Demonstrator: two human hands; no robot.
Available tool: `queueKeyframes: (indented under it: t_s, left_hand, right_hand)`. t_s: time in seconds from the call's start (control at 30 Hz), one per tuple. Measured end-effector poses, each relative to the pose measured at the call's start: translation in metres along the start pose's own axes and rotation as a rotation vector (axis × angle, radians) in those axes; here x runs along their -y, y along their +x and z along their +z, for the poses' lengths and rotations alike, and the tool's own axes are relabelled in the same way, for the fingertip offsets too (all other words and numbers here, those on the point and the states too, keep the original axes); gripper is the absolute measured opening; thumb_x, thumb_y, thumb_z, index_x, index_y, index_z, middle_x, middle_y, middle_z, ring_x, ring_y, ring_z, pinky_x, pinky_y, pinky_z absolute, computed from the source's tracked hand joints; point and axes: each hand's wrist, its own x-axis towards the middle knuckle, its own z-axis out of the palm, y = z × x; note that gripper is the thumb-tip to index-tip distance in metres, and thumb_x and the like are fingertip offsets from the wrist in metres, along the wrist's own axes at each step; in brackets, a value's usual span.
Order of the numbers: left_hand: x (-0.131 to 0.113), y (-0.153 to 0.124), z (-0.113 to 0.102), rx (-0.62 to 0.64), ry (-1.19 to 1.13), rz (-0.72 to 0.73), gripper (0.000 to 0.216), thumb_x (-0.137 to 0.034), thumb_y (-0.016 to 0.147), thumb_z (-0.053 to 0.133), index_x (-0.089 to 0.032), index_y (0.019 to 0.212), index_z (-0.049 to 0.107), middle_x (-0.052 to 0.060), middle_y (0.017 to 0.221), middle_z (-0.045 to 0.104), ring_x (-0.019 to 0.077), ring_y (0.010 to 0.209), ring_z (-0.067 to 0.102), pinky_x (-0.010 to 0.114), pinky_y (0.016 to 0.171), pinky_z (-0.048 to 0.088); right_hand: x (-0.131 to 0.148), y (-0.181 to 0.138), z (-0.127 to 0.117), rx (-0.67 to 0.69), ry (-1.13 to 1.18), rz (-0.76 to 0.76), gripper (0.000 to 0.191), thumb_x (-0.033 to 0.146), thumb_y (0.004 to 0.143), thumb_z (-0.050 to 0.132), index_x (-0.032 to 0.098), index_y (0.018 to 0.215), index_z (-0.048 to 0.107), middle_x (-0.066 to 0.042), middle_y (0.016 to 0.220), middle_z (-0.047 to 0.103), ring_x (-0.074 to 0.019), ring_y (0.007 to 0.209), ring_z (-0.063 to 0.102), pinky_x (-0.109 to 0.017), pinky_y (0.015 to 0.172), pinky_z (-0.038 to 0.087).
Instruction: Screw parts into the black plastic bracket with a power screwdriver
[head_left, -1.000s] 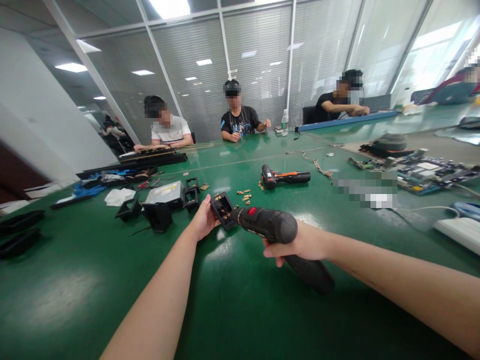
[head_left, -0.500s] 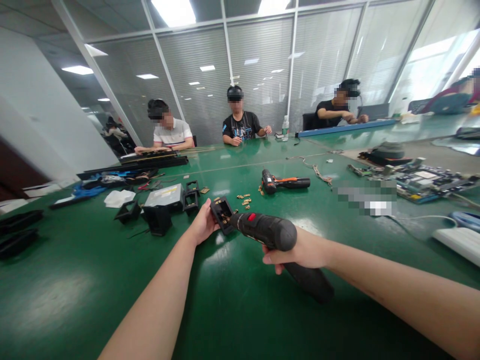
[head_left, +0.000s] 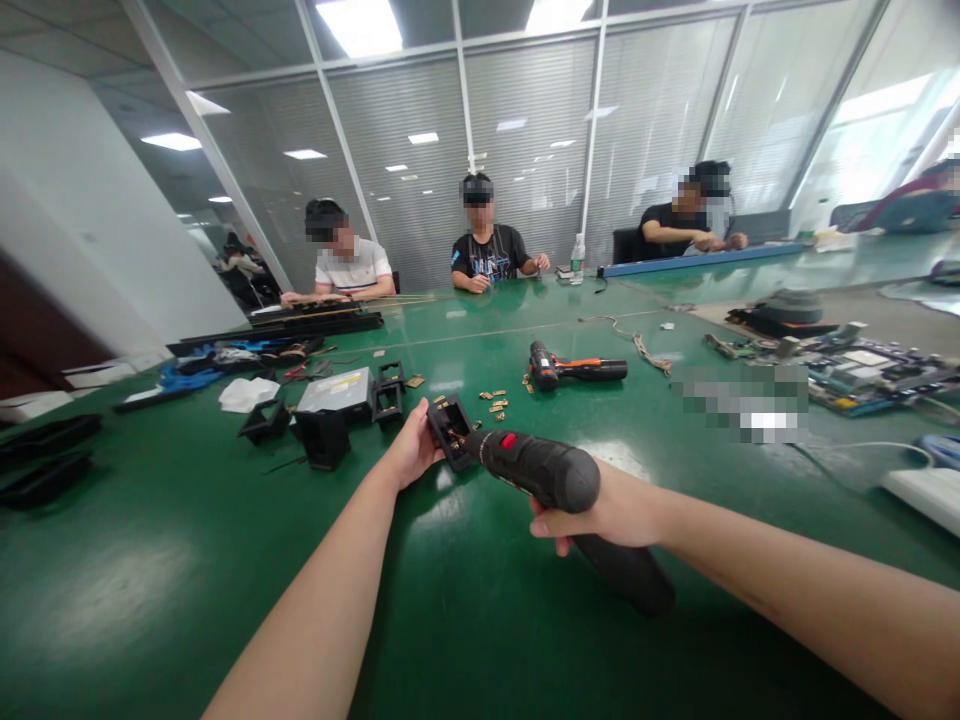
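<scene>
My left hand (head_left: 414,447) is closed on the left side of a small black frame-like housing (head_left: 450,430), tilted so its open side faces me. Brass-coloured pieces show inside it. Wrapped round the handle of a black cordless drill (head_left: 536,467) is my right hand (head_left: 592,515). The drill has a red switch on top, and its front end points into the housing; whether the tip touches a screw is hidden. Several small brass pieces (head_left: 495,402) lie just beyond the housing. Another drill, black and orange (head_left: 577,368), rests on its side further back.
On the left are more black housings (head_left: 322,440), a silver metal box (head_left: 335,393), white tissue (head_left: 248,394) and dark strips (head_left: 315,330). Circuit boards (head_left: 862,365) and a cable (head_left: 651,355) lie right on the green table (head_left: 450,620). Three people sit across it.
The whole view has shifted slightly, so everything appears a little further right. Both hands keep their hold, and the drill stays at the housing.
</scene>
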Motion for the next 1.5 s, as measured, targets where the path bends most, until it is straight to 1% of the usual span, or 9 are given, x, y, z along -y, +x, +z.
queueKeyframes:
  t_s: [0.07,0.47,0.6,0.8,0.97,1.13,1.27,1.43,1.5]
  left_hand:
    - [0.000,0.000,0.000,0.001,-0.003,-0.005,0.065,-0.072,0.103,0.046,-0.018,0.125,0.074,0.015,0.128,0.079,0.0333,0.126,0.071,0.044,0.109,0.054]
    - [0.002,0.003,-0.003,0.005,0.030,0.008,0.071,-0.076,0.101,0.041,-0.020,0.134,0.070,0.013,0.129,0.079,0.0335,0.126,0.072,0.044,0.107,0.055]
    - [0.001,0.002,0.000,0.019,0.041,0.021,0.074,-0.078,0.101,0.041,-0.019,0.134,0.070,0.015,0.127,0.080,0.0344,0.127,0.071,0.045,0.107,0.055]
    - [0.000,0.001,0.003,-0.016,0.052,0.008,0.069,-0.074,0.103,0.040,-0.018,0.129,0.071,0.015,0.127,0.080,0.0332,0.124,0.073,0.045,0.107,0.055]
    - [0.001,0.003,-0.001,0.003,0.052,0.007,0.071,-0.076,0.101,0.041,-0.018,0.127,0.073,0.016,0.126,0.080,0.0340,0.121,0.074,0.045,0.106,0.055]
    - [-0.001,0.001,0.001,0.000,0.052,0.002,0.073,-0.076,0.102,0.040,-0.017,0.132,0.071,0.016,0.128,0.080,0.0338,0.124,0.073,0.045,0.106,0.056]
    - [-0.005,-0.003,0.006,-0.018,0.056,0.005,0.071,-0.073,0.103,0.038,-0.019,0.135,0.071,0.015,0.131,0.079,0.0334,0.127,0.072,0.045,0.106,0.056]
    - [-0.006,-0.004,0.007,-0.034,0.073,0.000,0.071,-0.073,0.103,0.037,-0.019,0.132,0.072,0.014,0.126,0.080,0.0335,0.122,0.074,0.044,0.103,0.057]
    - [-0.005,-0.005,0.007,-0.039,0.073,0.006,0.070,-0.073,0.103,0.038,-0.019,0.133,0.071,0.015,0.125,0.080,0.0335,0.120,0.075,0.044,0.101,0.058]
  right_hand:
    - [-0.001,0.000,-0.001,0.005,0.007,-0.007,0.031,0.030,0.078,0.088,0.017,0.088,0.062,0.002,0.069,0.065,-0.0172,0.059,0.070,-0.025,0.055,0.053]
    - [-0.001,0.001,-0.001,-0.004,0.054,-0.034,0.040,0.027,0.077,0.086,0.018,0.111,0.067,0.002,0.079,0.067,-0.0157,0.059,0.071,-0.025,0.056,0.056]
    - [-0.001,0.000,-0.001,-0.013,0.043,-0.027,0.032,0.025,0.077,0.086,0.016,0.103,0.069,0.002,0.077,0.068,-0.0154,0.059,0.071,-0.025,0.057,0.056]
    - [-0.003,0.002,0.000,-0.008,0.019,-0.025,0.025,0.024,0.076,0.086,0.016,0.086,0.065,0.000,0.074,0.068,-0.0151,0.058,0.070,-0.024,0.055,0.055]
    - [-0.003,0.002,-0.002,-0.004,0.031,-0.027,0.031,0.026,0.077,0.087,0.018,0.098,0.066,0.002,0.075,0.069,-0.0154,0.059,0.070,-0.025,0.056,0.056]
    - [-0.004,0.002,-0.003,-0.006,0.036,-0.015,0.030,0.027,0.076,0.088,0.017,0.094,0.066,0.001,0.074,0.068,-0.0158,0.059,0.071,-0.025,0.057,0.056]
    - [-0.004,0.002,-0.003,-0.004,0.042,0.000,0.030,0.028,0.073,0.089,0.016,0.086,0.065,0.000,0.075,0.068,-0.0154,0.059,0.070,-0.025,0.058,0.056]
    - [-0.003,0.003,-0.004,0.007,0.060,0.004,0.037,0.031,0.073,0.091,0.017,0.096,0.066,0.000,0.083,0.070,-0.0155,0.061,0.071,-0.026,0.059,0.058]
    - [-0.003,0.003,-0.004,0.001,0.059,0.000,0.036,0.030,0.074,0.090,0.017,0.098,0.066,0.000,0.083,0.070,-0.0153,0.061,0.071,-0.026,0.058,0.057]
